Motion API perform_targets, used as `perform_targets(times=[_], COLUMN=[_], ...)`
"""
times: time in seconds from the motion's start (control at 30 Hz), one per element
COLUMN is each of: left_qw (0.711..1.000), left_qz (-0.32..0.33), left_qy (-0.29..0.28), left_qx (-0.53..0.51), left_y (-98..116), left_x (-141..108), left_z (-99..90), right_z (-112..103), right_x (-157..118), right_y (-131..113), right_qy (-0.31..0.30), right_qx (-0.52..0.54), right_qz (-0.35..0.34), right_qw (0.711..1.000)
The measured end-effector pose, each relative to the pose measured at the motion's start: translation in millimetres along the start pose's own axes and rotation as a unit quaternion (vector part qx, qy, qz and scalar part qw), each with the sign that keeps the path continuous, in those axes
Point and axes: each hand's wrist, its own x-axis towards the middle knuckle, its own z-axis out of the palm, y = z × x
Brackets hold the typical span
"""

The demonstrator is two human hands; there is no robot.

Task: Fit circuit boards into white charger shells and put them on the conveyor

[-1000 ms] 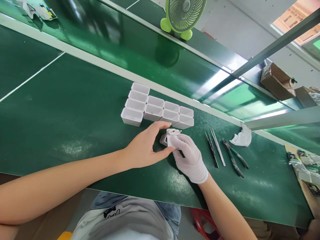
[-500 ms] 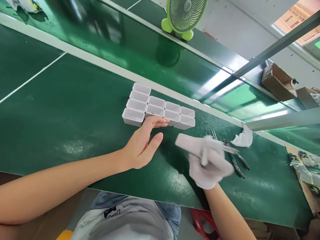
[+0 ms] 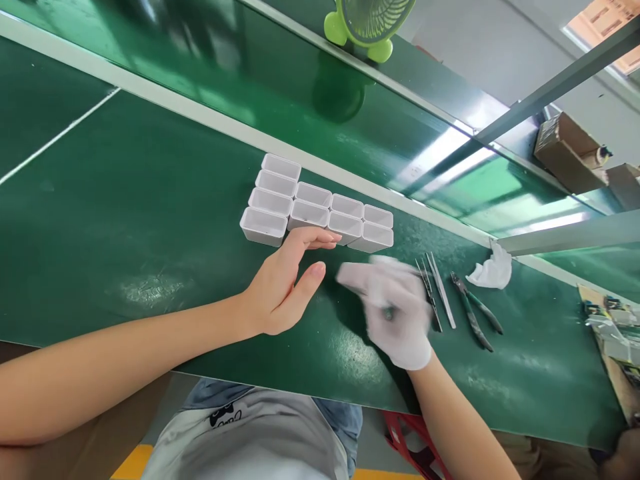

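Note:
Several white open-topped boxes (image 3: 269, 225) stand side by side in a block on the green table. My bare left hand (image 3: 295, 280) rests by the front row, fingers stretched along the boxes' near side and thumb apart, holding nothing. To its right, my right hand (image 3: 393, 303), in a white glove, is smeared by motion above the table; its fingers and anything in them cannot be made out. Just right of the glove lie tweezers (image 3: 441, 290), with a darker pair (image 3: 429, 293) beside them, and dark-handled pliers (image 3: 475, 311).
A crumpled white cloth (image 3: 493, 268) lies near the table's back rail (image 3: 200, 123). A green fan (image 3: 373, 27) and a cardboard box (image 3: 570, 153) stand on the shelf behind. At the far right is a board (image 3: 607, 353) with small parts.
My right hand has moved left, and the tweezers beside it now show more fully. My left hand has hardly moved. The whole view has shifted slightly.

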Motion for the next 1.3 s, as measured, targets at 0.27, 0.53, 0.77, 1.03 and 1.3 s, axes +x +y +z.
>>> perform_targets(times=[0.27,0.53,0.77,1.03,1.3], left_qw=[0.998,0.967,0.967,0.965,0.983], left_qz=[0.004,0.141,0.133,0.115,0.001], left_qy=[-0.020,-0.115,-0.103,-0.123,-0.113], left_qx=[0.063,0.180,0.193,0.200,0.145], left_y=[5.7,7.0,6.9,7.6,12.1], left_x=[3.1,1.9,3.6,5.8,3.2], left_z=[-1.3,4.4,3.2,2.8,-0.8], right_z=[-0.9,-33.0,-17.3,-20.5,-19.9], right_x=[2.9,6.2,3.2,7.2,-0.7], right_y=[-3.4,-36.1,-35.7,-36.7,-35.5], right_qy=[-0.071,-0.081,-0.095,-0.111,-0.001], right_qx=[0.109,0.606,0.700,0.685,0.246], right_qz=[0.011,0.392,0.399,0.424,0.167], right_qw=[0.991,0.688,0.584,0.583,0.955])
